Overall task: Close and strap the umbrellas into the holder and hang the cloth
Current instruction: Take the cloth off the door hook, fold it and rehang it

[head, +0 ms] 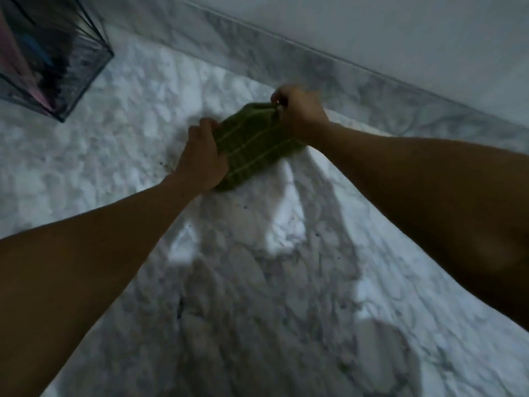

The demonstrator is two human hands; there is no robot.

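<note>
On floor (257,282): 1 cloth (254,147), gripped w/ 2 hands.

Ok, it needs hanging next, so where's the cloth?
Centre of the head view, the cloth is on the marble floor near the skirting, gripped by left hand and right hand.

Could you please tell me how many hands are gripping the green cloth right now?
2. The left hand grips the near-left end of the green cloth on the marble floor; the right hand pinches its far corner.
</note>
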